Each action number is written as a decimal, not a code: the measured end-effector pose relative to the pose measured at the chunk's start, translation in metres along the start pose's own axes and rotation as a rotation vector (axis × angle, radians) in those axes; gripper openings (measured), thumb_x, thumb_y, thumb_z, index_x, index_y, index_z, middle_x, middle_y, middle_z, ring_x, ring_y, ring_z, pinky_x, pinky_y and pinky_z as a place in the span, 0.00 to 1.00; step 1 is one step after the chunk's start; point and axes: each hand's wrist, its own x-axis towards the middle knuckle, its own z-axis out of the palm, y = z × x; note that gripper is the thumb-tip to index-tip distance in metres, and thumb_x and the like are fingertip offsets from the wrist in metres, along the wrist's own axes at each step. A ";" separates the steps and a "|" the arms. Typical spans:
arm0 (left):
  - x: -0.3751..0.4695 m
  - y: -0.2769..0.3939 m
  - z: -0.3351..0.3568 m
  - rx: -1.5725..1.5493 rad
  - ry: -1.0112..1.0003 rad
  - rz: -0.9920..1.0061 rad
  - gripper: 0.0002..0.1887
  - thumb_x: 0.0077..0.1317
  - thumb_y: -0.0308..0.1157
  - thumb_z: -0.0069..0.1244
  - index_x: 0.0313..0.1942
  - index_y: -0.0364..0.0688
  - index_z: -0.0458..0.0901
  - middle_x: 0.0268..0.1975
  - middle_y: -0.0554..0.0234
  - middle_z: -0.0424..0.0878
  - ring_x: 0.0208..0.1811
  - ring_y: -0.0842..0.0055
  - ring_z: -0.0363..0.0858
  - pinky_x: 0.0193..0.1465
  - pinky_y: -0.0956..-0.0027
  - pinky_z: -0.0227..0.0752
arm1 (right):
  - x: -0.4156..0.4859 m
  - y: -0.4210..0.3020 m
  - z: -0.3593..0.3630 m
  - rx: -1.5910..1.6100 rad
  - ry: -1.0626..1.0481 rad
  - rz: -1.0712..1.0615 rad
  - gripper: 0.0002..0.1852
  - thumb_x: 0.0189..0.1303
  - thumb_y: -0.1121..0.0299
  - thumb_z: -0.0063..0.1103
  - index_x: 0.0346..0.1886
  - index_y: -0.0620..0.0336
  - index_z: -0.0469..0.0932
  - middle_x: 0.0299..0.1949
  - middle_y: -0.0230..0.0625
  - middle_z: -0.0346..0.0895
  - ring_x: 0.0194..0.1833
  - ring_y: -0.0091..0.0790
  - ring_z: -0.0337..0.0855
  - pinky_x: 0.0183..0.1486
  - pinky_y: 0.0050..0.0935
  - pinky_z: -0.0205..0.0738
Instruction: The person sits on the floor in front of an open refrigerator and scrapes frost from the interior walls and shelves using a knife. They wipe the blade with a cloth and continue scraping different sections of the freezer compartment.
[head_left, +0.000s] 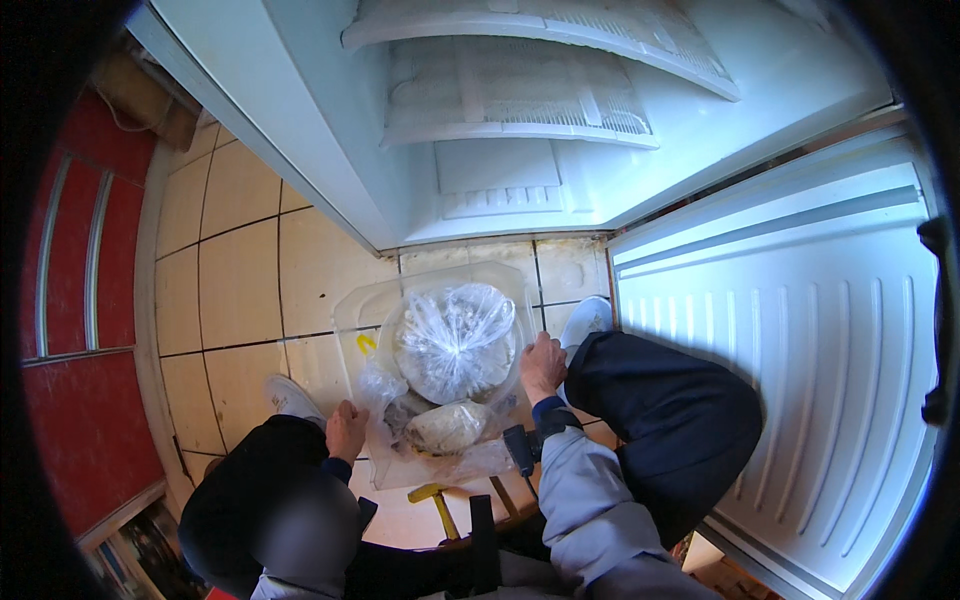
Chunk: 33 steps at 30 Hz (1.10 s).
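Observation:
Between my feet on the tiled floor stands a clear plastic bin (346, 309). In it lie a large knotted clear plastic bag (456, 341) with whitish contents, apparently in a round clear container, and a smaller plastic-wrapped bundle (448, 427) nearer me. My left hand (347, 432) is at the bin's left side, fingers curled; whether they grip its edge is unclear. My right hand (544, 366) is closed at the bin's right rim and seems to hold it. A yellow hammer (442, 510) lies on the floor close to me.
An open refrigerator or freezer compartment (420, 187) with frosted shelves (517, 90) rises ahead. Its white door (780, 360) stands swung out at my right. A red cabinet (90, 300) is at the far left. A dark corded device (520, 450) is near my right wrist.

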 end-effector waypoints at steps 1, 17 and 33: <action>-0.002 0.001 -0.001 0.021 0.036 0.055 0.18 0.64 0.45 0.56 0.33 0.37 0.74 0.35 0.41 0.82 0.41 0.42 0.80 0.41 0.45 0.70 | -0.002 0.000 -0.001 0.000 -0.007 0.003 0.13 0.67 0.65 0.57 0.49 0.63 0.79 0.49 0.50 0.80 0.53 0.57 0.81 0.52 0.52 0.80; 0.003 -0.036 0.012 0.153 0.001 0.202 0.18 0.66 0.47 0.52 0.34 0.39 0.73 0.35 0.43 0.83 0.42 0.44 0.81 0.42 0.44 0.71 | -0.003 0.017 0.002 -0.043 -0.030 -0.116 0.11 0.61 0.69 0.62 0.45 0.62 0.80 0.47 0.51 0.80 0.51 0.56 0.83 0.51 0.51 0.80; -0.026 0.017 -0.045 -0.056 0.063 0.224 0.15 0.57 0.40 0.59 0.29 0.38 0.73 0.27 0.47 0.79 0.33 0.53 0.80 0.37 0.54 0.71 | -0.028 0.017 -0.045 0.042 0.094 -0.113 0.12 0.61 0.66 0.57 0.44 0.62 0.81 0.48 0.50 0.82 0.50 0.56 0.83 0.52 0.52 0.78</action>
